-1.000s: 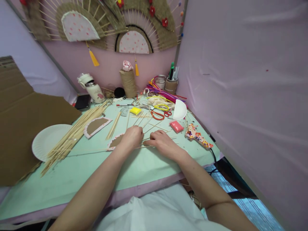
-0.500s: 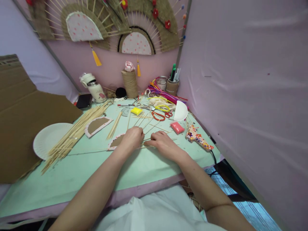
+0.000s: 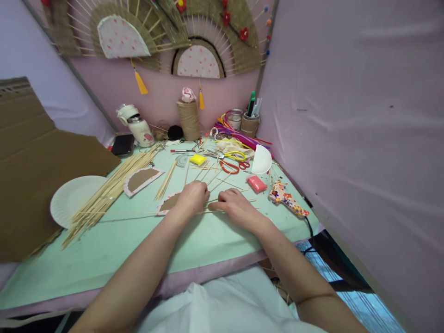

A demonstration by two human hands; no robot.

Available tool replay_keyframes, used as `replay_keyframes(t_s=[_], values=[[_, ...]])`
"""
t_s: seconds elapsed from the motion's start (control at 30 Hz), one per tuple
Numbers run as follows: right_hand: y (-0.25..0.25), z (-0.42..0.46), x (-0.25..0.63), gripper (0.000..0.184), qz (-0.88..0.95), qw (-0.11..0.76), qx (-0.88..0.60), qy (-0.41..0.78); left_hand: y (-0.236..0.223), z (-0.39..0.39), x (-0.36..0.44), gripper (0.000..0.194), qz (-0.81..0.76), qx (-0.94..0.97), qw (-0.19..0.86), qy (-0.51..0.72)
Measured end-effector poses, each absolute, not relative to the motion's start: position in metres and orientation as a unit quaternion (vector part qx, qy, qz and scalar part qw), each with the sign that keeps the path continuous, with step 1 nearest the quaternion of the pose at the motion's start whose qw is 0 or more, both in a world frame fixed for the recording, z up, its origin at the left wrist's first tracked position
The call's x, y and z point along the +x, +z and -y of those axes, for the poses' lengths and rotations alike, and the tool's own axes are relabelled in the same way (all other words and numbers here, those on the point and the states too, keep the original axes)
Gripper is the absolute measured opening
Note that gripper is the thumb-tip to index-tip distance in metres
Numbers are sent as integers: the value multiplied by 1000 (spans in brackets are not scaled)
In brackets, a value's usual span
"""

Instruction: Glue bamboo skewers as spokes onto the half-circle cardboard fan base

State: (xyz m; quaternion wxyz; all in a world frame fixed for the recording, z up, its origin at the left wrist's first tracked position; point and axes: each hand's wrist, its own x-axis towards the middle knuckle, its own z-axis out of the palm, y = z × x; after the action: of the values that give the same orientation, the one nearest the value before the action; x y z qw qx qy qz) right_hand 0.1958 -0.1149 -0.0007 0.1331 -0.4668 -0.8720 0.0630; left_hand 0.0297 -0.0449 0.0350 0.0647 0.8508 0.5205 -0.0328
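Note:
My left hand rests with curled fingers on a half-round cardboard piece with a pink-and-white rim, pressing thin bamboo skewers that fan out from it. My right hand lies just to its right, fingers bent and pinched on a skewer running across the green table. What the left fingers hold is hidden under the hand.
A big bundle of skewers lies at left over a paper plate. A second cardboard half-round, yellow and red scissors, a floral glue gun, a twine spool, brown cardboard surround them.
Hands have hardly moved; the view has shifted slightly.

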Motion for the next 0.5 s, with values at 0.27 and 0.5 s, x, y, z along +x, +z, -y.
replay_keyframes(t_s=[0.27, 0.5], values=[[1, 115, 195, 30, 872, 130, -467, 64, 37, 51, 25, 27, -483, 871, 85, 26], [1, 114, 195, 31, 873, 131, -464, 69, 40, 57, 27, 26, -435, 893, 113, -11]])
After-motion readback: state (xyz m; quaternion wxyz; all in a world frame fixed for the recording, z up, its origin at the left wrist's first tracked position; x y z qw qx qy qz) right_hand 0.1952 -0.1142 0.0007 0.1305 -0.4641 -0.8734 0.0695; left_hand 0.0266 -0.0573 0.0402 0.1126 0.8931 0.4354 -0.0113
